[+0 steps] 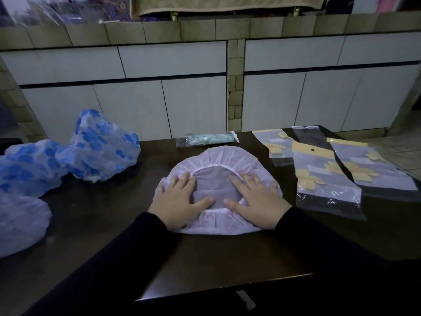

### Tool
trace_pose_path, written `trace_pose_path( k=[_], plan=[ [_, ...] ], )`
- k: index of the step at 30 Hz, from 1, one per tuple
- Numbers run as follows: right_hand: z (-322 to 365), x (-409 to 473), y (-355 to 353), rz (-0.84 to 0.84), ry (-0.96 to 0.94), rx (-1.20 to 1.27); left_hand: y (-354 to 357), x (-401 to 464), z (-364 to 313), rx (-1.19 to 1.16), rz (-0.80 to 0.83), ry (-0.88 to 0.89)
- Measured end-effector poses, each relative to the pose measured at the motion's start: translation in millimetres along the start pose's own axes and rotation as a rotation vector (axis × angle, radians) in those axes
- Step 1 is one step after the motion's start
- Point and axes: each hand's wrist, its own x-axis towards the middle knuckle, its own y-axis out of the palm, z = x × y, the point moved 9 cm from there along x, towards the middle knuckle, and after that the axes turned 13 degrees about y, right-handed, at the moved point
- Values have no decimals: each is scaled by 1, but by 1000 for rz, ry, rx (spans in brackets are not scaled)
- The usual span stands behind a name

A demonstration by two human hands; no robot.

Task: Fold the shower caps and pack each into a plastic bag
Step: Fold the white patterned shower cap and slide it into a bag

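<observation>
Hands, left (pixel 180 201) and right (pixel 257 199), press straight fingers flat on pink shower cap (pixel 218 153), elastic opening facing up.

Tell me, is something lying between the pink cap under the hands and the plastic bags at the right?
Nothing visible does. The pink cap lies flat under both hands, left hand and right hand. Only bare table separates it from the nearest plastic bag.

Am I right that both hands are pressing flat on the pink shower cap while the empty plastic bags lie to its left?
Not quite: the head view shows the plastic bags to the right of the pink shower cap. Both the left hand and right hand do press flat on it.
</observation>
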Motion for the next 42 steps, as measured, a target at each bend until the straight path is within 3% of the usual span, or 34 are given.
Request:
trace_pose_path(
  k=[2, 5, 7, 9, 11, 14, 18, 22, 25, 28, 32, 37, 42],
  plan=[
    [1, -3, -4, -5, -60, 72, -5, -2, -3, -42, -35, 19],
    [6, -16, -29, -62, -213, 363, -19, -5, 6, -169, -217, 8],
    [9, -26, -41, -66, -328, 488, -27, -7, 15, -134, -286, -21],
    [15, -32, -41, -66, -413, 421, -26, -8, 24, -124, -301, -68],
    [16, -30, -38, -84, -452, 342, -27, -8, 30, -260, -369, -80],
    [6, -19, -37, -115, -427, 384, -36, -11, 31, -484, -488, 18],
    [-10, -5, -43, -175, -289, 530, -32, -13, 30, -674, -359, 158],
    [-19, 2, -46, -245, -212, 591, -26, -14, 33, -582, -224, 131],
    [-17, 1, -42, -138, -292, 523, -32, -12, 38, -642, -325, 131],
    [-19, 1, -43, -152, -325, 381, -35, -14, 44, -687, -358, 112],
    [-28, 12, -41, -168, -249, 437, -35, -13, 51, -693, -397, 77],
    [-34, 16, -61, -298, -148, 577, -55, -12, 57, -594, -607, 77],
    [-37, 37, -57, -255, -22, 630, -46, 2, 66, -424, -498, -69]
  ],
)
